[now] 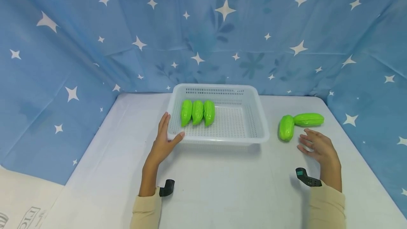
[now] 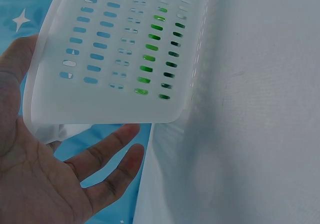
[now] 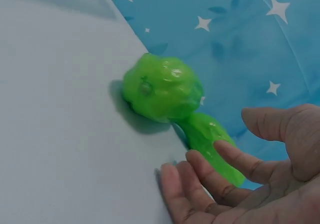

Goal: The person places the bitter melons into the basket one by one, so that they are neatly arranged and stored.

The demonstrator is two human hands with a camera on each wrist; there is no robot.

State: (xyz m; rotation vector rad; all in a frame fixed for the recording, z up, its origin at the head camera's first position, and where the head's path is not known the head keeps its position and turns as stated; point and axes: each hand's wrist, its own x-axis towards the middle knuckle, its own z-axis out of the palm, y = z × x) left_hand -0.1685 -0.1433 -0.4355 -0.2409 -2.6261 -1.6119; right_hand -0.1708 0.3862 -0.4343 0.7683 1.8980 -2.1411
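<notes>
White basket point(image 1: 222, 139) touched at near left corner by left hand point(image 1: 162, 147), fingers spread. Three green gourds point(image 1: 198, 112) laid side by side in basket's left half. Two more gourds point(image 1: 286, 128) seen right of basket, touching; right hand point(image 1: 320, 148) held near them, fingers loosely spread.

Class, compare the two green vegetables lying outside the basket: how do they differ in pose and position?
The left vegetable points front to back, while the right vegetable lies sideways. The left vegetable is nearer the basket; the right vegetable lies farther from it. Both are glossy and bright green.
</notes>
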